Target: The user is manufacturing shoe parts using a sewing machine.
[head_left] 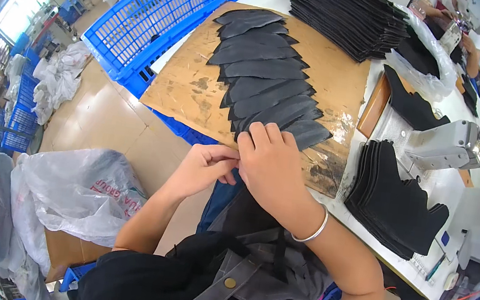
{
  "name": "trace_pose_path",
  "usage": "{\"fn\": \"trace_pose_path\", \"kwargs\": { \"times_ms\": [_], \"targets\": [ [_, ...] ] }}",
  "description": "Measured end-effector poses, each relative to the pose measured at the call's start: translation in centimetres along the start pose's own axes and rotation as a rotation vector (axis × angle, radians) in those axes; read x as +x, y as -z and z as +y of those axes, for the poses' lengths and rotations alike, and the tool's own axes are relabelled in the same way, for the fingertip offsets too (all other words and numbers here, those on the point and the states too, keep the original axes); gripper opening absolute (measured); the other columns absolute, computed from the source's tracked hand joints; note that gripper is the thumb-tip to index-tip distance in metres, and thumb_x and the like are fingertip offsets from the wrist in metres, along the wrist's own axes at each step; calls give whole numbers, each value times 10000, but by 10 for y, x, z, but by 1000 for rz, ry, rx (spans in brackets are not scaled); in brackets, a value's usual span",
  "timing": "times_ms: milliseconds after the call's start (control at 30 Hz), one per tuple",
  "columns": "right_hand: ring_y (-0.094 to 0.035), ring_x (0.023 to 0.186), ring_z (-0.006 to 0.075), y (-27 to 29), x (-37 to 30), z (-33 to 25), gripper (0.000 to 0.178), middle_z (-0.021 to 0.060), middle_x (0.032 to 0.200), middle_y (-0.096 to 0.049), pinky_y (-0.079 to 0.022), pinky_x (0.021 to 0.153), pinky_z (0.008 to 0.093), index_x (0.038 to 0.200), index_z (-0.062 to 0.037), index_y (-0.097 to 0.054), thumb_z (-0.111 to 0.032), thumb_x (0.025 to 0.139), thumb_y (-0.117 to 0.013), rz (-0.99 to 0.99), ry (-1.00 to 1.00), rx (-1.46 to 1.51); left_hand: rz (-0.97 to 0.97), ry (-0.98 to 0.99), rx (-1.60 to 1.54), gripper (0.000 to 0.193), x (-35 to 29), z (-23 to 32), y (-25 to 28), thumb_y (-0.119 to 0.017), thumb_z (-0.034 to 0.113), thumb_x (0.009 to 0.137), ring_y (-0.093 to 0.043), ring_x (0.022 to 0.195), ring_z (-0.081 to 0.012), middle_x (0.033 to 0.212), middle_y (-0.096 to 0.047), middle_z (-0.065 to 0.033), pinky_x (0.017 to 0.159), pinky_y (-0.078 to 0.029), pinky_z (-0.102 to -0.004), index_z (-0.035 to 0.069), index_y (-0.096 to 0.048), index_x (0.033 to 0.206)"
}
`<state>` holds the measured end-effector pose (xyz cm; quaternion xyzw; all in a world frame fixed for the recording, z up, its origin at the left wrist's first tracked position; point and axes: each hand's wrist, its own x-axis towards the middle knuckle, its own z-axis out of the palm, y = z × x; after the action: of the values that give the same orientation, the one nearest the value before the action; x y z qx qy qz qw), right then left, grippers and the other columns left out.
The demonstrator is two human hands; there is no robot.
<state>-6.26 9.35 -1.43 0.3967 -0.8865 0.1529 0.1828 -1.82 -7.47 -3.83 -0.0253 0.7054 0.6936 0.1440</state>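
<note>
1. Hands are meeting at the near end of a fanned row of black leather pieces [268, 83] lying on brown cardboard [193, 91].
2. Right hand [272, 164] is pressing the nearest piece; left hand [206, 170] is pinching its edge.
3. Black stacks [395, 205] are sitting on the bench [450, 185], right.

We see a white worktable [431, 183] carrying a brown cardboard sheet [199, 92] that overhangs its left edge, with dark cut pieces [265, 77] fanned in an overlapping row down it. A tall black stack [351, 15] sits at the far edge, another stack [395, 199] near the front edge, beside a grey sewing machine [446, 145].
</note>
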Motion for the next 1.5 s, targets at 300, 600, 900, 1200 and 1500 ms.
{"fn": "trace_pose_path", "kwargs": {
  "times_ms": [300,600,900,1200,1500],
  "targets": [
    [-516,810,205,-6,4,2,71,59,790,-520,-403,794,356,751,-79,-583,-132,714,-612,92,61,-83,392,-474,321,127,-3,-6,-2,-620,1,841,-626,704,-123,808,-661,-91,613,-487,-249,-4,-655,963],
    [-586,846,253,-4,-1,-9,135,132,844,-618,-396,965,454,816,-11,-633,-114,742,-586,46,187,-304,511,-817,654,242,10,-7,0,-644,-52,729,-621,895,-291,927,-659,-120,815,-475,-356,30,-654,956],
    [-597,813,265,-6,-6,-6,165,188,896,-650,-394,981,464,814,14,-647,-123,746,-586,110,197,-301,484,-926,811,268,18,-11,2,-625,-38,755,-609,979,-295,1059,-671,-101,862,-450,-368,26,-654,1013],
    [-631,684,268,25,19,29,141,125,766,-657,-477,742,392,680,-71,-564,-146,797,-591,75,-242,95,484,-913,984,283,22,-8,-1,-642,-10,750,-581,1001,-273,1077,-661,-72,884,-429,-368,43,-645,1028],
    [-549,911,205,50,-12,34,232,56,975,-573,-417,753,325,869,-67,-570,-232,745,-676,-159,107,-43,449,-821,869,349,19,-3,2,-660,-7,718,-576,955,-300,1039,-652,-101,870,-427,-367,26,-617,1063]
  ]
}}
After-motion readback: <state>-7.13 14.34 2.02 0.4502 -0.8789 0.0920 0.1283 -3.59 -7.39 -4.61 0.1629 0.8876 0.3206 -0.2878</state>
